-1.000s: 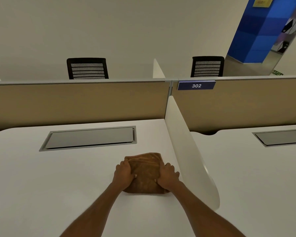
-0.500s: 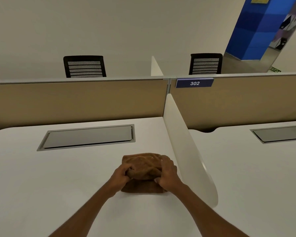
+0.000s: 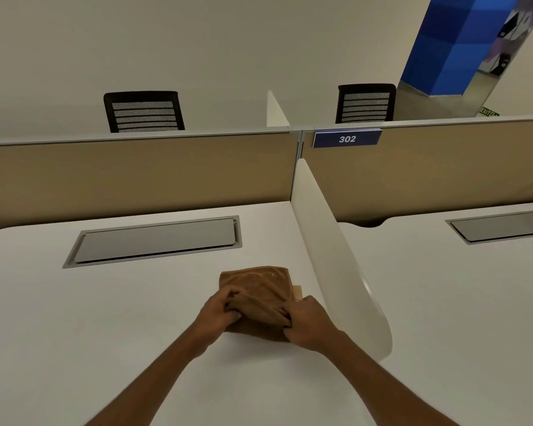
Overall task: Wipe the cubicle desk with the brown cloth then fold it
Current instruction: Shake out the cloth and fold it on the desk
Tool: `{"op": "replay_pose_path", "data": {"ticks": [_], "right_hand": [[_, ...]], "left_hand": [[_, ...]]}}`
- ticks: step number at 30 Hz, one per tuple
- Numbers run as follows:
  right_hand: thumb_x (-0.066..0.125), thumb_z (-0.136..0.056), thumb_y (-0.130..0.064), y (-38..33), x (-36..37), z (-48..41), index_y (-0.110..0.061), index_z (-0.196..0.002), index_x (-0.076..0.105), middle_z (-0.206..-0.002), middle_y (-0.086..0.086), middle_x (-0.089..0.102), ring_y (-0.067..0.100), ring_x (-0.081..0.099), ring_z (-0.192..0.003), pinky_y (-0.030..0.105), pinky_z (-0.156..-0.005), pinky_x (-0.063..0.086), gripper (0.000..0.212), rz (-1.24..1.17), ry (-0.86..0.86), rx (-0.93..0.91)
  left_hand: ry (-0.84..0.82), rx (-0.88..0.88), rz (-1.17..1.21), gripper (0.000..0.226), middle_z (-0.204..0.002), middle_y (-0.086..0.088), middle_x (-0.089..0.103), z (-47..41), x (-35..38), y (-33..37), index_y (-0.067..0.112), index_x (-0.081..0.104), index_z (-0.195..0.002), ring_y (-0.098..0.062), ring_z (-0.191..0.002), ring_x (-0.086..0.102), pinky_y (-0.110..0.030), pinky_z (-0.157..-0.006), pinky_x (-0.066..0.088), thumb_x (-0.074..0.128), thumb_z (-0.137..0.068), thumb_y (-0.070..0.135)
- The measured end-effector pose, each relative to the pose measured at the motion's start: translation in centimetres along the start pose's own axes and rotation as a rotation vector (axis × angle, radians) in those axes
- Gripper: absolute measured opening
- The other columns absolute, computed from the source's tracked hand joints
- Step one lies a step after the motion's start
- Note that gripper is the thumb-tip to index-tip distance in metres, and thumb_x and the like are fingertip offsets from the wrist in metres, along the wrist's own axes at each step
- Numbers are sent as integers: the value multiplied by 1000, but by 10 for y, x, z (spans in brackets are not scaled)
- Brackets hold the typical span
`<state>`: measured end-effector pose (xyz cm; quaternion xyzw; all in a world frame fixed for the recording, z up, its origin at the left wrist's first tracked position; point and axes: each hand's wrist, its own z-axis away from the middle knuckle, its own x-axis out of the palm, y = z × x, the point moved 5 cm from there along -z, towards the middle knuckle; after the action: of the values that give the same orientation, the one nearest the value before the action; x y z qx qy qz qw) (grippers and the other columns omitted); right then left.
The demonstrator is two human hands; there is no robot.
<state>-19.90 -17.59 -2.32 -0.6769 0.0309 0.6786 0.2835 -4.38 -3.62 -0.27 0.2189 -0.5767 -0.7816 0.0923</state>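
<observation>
The brown cloth [image 3: 260,287] lies folded into a small pad on the white cubicle desk [image 3: 105,318], close to the curved side divider. My left hand [image 3: 219,312] pinches its near left edge and my right hand [image 3: 305,322] pinches its near right edge. Between the two hands a fold of cloth is lifted off the pad. A small tan label sticks out at the cloth's right side. The near part of the cloth is hidden under my fingers.
A white curved divider [image 3: 336,256] stands right of the cloth. A grey cable flap [image 3: 154,241] is set into the desk behind it. Tan partition panels [image 3: 136,176] with a "302" sign [image 3: 346,138] close the back. Two black chairs stand beyond them.
Both hands went from pressing flat on the cloth's sides to pinching its near edge, and they have raised a fold of it. The pad itself stays in the same place.
</observation>
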Motion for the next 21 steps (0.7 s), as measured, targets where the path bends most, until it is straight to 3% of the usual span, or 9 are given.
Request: {"op": "replay_pose_path", "data": {"ticks": [2, 7, 11, 13, 19, 21], "right_hand": [[60, -76, -27, -1, -3, 10, -14, -94, 57, -83, 6, 67, 27, 59, -72, 25, -75, 35, 22, 49, 6, -20], [57, -77, -22, 2, -24, 12, -20, -103, 52, -83, -1, 66, 19, 59, -66, 23, -58, 40, 27, 38, 4, 61], [52, -75, -18, -1, -46, -22, -20, -101, 57, -83, 0, 66, 19, 55, -65, 24, -54, 34, 27, 38, 9, 88], [52, -75, -14, 0, -52, -44, -20, -103, 60, -85, 1, 67, 20, 56, -68, 24, -54, 34, 29, 5, 13, 103], [51, -92, -17, 13, -22, -94, -13, -114, 59, -106, 7, 69, 25, 64, -88, 30, -76, 47, 24, -51, -39, 189], [53, -94, -28, 21, -6, -98, -10, -127, 50, -120, 10, 63, 27, 60, -104, 36, -90, 46, 37, -58, -66, 214]], "left_hand": [[-21, -12, 44, 35, -104, 5, 70, 7, -2, -3, 32, 64, -106, -10, -97, 65, -19, -72, 54, 63, -86, 3], [-18, -27, 157, 41, -121, -2, 65, 9, -13, -5, 20, 60, -120, -20, -112, 61, -41, -94, 53, 71, -82, 10], [164, -52, 133, 39, -108, 3, 68, -15, -30, -1, 28, 58, -115, -17, -104, 62, -29, -79, 55, 65, -86, 2], [260, -84, 98, 37, -112, 0, 66, -30, -36, -6, 24, 56, -116, -20, -105, 61, -31, -80, 54, 63, -87, 2], [446, -262, -242, 45, -108, -14, 63, -62, -40, -29, 7, 42, -129, -26, -92, 60, -40, -87, 52, 62, -89, 9], [467, -353, -426, 49, -107, -16, 65, -64, -42, -34, 2, 37, -133, -31, -93, 63, -42, -85, 52, 60, -91, 15]]}}
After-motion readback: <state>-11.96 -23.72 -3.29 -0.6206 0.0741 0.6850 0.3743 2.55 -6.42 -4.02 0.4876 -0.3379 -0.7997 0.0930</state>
